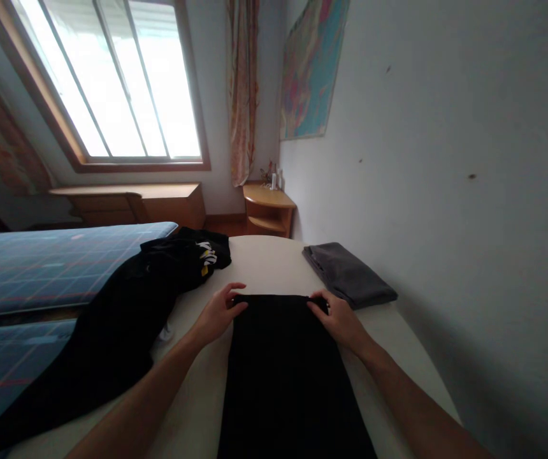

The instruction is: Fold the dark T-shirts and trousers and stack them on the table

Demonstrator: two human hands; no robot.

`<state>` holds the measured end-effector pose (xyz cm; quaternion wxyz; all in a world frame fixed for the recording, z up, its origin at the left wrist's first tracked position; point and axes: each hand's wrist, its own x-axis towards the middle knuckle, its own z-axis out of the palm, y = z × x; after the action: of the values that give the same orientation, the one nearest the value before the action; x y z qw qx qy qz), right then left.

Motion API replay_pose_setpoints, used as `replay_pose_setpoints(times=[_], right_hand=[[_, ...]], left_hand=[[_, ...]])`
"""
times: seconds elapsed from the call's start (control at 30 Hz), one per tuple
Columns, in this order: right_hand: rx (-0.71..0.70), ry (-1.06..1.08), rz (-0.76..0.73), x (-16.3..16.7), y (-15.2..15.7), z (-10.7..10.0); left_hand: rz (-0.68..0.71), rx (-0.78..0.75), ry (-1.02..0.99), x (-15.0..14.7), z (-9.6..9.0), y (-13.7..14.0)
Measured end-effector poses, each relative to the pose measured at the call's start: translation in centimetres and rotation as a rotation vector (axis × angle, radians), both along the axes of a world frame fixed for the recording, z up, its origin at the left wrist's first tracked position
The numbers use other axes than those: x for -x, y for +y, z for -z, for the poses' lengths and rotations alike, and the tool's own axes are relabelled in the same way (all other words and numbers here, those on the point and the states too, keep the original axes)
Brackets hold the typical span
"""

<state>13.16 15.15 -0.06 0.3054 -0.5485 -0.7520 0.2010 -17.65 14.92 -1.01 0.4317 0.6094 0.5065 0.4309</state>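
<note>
Left hand (214,319) and right hand (343,320) fingers (239,309) pinch the black cloth (290,376) by its far corners; its long sides run down the bed (264,261).

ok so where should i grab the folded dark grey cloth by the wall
Likely the long left edge of the folded dark grey cloth, approached from the left with the right hand once free: it lies flat, that edge faces bare cream-coloured surface, and the white wall rises on its other side.
</note>
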Motion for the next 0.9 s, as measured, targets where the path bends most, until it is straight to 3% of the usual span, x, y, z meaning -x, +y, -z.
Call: replay_pose_setpoints(times=[0.3,0.4,0.47,0.63,0.77,0.9], right_hand=[[-0.128,-0.034,-0.041,0.2,1.9,1.5],[-0.251,-0.114,-0.034,0.7,1.3,0.9],[-0.292,-0.173,-0.074,1.4,0.3,0.5],[-0.093,-0.361,-0.196,3.0,-1.7,1.1],[0.011,-0.448,-0.185,3.5,-1.8,0.9],[-0.009,-0.401,-0.297,4.0,-3.3,-0.6]], left_hand=[[-0.145,-0.125,0.235,-0.2,1.6,0.7],[-0.216,-0.268,0.4,-0.5,1.3,0.1],[-0.19,-0.378,0.519,-1.0,1.1,-0.6],[0.002,-0.391,0.749,-2.2,2.0,-1.7],[-0.057,-0.318,0.863,-2.5,2.4,-1.6],[-0.049,-0.443,0.847,-3.0,1.9,-2.4]])
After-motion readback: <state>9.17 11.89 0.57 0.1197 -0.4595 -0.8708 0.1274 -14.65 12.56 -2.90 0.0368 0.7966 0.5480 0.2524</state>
